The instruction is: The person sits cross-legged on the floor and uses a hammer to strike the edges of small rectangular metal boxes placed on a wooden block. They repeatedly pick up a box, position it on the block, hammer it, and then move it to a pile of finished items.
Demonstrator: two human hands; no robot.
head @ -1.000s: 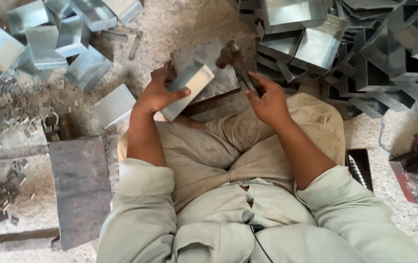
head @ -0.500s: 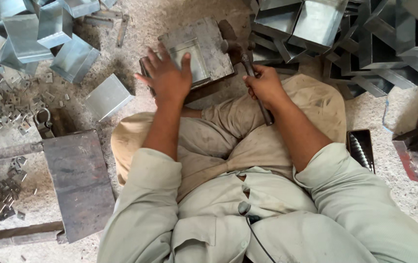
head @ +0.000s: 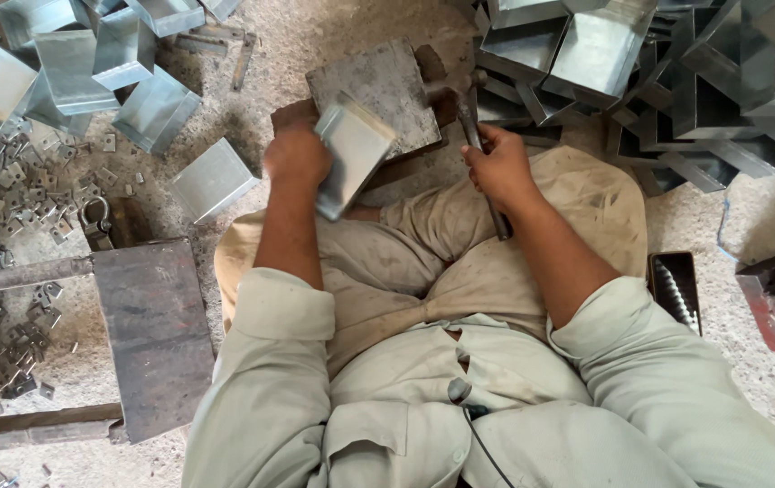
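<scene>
1. The left hand was closed on a folded sheet-metal piece, held tilted just above the steel block, apparently for positioning.
2. The right hand was wrapped round a hammer, head kept near the block, wrist bent, forearm over the knee.
3. Finished metal boxes were stacked beyond, on the floor.

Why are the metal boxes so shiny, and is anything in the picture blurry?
In the head view, soft daylight bounces off the stacked metal boxes as pale glare; shadows are faint. The left hand and its folded metal piece look slightly smeared, while the right hand on the hammer is sharper.
</scene>
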